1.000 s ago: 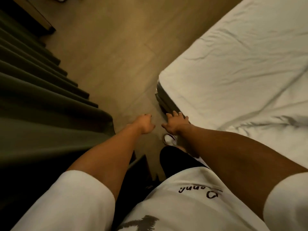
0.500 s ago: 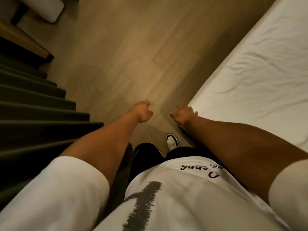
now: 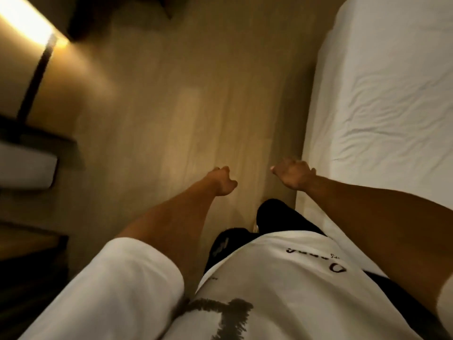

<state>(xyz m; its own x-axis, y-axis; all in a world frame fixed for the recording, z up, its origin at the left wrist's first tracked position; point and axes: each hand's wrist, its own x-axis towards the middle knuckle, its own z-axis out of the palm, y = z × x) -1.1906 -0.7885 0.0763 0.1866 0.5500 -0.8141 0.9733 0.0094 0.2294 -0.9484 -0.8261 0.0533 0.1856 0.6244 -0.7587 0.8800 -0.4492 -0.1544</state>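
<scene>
Both arms stretch forward over the wooden floor (image 3: 196, 94) — the left hand (image 3: 222, 181) hangs with its fingers loosely curled and holds nothing. The right hand (image 3: 293, 175), curled just as loosely and also empty, sits right at the near edge of the white-sheeted bed (image 3: 380, 106) — whether it touches cannot be told.

From my remote station I could read only one sure character: a large dark capital "D" (image 3: 338, 268), upside down to the camera, printed on the white short-sleeved T-shirt (image 3: 269, 285). The dark cursive word (image 3: 297, 250) beside it and the tiny lettering (image 3: 332, 255) between them were too blurred to make out
</scene>
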